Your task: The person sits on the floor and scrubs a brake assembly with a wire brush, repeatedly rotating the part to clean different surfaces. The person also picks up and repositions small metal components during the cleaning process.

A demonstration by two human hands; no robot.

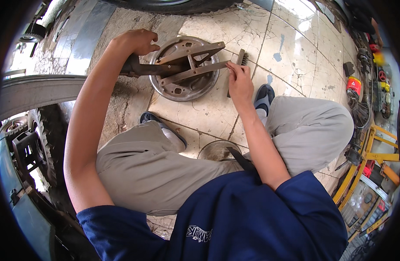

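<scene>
A forked metal bracket [192, 61], two flat arms with holes joined by a crosspiece, lies across a round grey wheel rim [182, 92] on the floor. From its left side runs a dark tube [141, 69]. My right hand [241, 86] pinches the tip of the bracket's nearer arm. Over the rim's upper left edge, my left hand [140, 42] has its fingers bent but apart, with nothing in them. A wire brush [241, 58] lies just beyond my right hand, which hides part of it.
Between my legs sits a round metal piece [217, 151]. A grey metal beam [43, 92] comes in from the left, above a treaded tyre [47, 143]. Another tyre [174, 6] stands at the far edge. A red can [353, 87], tools and a yellow frame [367, 163] line the right side.
</scene>
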